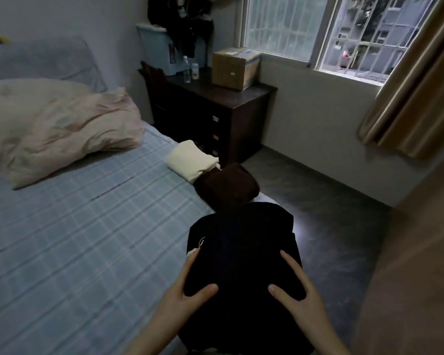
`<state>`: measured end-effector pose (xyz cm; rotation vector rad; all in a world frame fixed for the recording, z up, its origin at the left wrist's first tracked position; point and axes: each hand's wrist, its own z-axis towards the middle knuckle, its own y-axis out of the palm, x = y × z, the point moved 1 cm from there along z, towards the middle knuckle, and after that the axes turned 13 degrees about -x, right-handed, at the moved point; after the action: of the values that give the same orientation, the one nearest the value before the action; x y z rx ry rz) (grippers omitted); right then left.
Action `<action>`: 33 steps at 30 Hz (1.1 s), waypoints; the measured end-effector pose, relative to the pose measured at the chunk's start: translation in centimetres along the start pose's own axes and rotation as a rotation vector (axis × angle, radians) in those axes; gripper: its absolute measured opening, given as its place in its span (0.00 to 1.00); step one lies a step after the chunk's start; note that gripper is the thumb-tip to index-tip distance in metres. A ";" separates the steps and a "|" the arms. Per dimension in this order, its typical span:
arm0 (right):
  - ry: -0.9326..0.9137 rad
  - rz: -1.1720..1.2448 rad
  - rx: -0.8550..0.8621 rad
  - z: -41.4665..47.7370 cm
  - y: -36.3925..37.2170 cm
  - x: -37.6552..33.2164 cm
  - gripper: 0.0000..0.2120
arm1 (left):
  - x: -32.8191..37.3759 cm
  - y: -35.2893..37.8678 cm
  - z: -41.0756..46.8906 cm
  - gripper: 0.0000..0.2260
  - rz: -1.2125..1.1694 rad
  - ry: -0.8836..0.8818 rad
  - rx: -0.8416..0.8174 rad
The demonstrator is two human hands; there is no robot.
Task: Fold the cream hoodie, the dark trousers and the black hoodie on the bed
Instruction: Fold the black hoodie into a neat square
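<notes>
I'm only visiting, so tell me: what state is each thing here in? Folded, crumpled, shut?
cream hoodie: folded, at the edge of the bed.
trousers: folded, next to the cream hoodie.
black hoodie: folded, under both hands.
left hand: fingers straight, resting on the black hoodie.
right hand: fingers straight, resting on the black hoodie.
quilt: crumpled.
box: closed.
drawers: shut.
curtain: drawn aside.

Left of the black hoodie [241, 252], the sheet [87, 239] lay open and wide up to the pillow [57, 129]. Straight ahead, the trousers [226, 185] lay just beyond it and the cream hoodie [190, 160] touched them farther on, filling the sheet's right edge. The dresser [215, 116] stood behind them; open floor [331, 213] ran along the right.
</notes>
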<state>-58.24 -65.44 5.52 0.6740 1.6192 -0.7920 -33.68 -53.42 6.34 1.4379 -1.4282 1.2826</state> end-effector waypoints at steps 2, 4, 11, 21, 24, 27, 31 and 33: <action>0.000 -0.019 -0.016 1.6 -3.4 0.0 0.33 | 0.9 2.2 2.4 0.35 -0.010 -0.003 0.002; 0.008 -0.014 -0.038 3.3 -5.8 0.3 0.33 | 1.6 3.6 4.6 0.36 -0.003 -0.009 0.003; 0.055 -0.007 -0.125 12.4 -11.5 2.8 0.33 | 2.1 4.8 13.5 0.38 -0.034 -0.040 0.065; 0.052 -0.155 -0.272 30.6 -14.5 0.8 0.32 | 1.8 1.1 27.9 0.41 -0.124 -0.087 0.221; 0.060 -0.190 -0.366 35.8 -14.0 -0.3 0.32 | 2.1 -0.4 29.8 0.40 -0.165 -0.109 0.309; 0.054 -0.223 -0.455 40.4 -12.3 -0.7 0.32 | 1.8 -2.2 31.1 0.40 -0.172 -0.120 0.413; 0.029 -0.218 -0.618 46.3 -8.5 0.0 0.32 | 0.1 -4.5 32.0 0.40 -0.189 -0.173 0.558; 0.010 -0.201 -0.702 49.2 -6.0 1.0 0.31 | -1.4 -5.7 32.3 0.40 -0.211 -0.195 0.637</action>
<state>-33.83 -108.18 -0.45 0.0135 1.8383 -0.3092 -22.99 -83.36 -1.91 2.1172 -0.9765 1.5673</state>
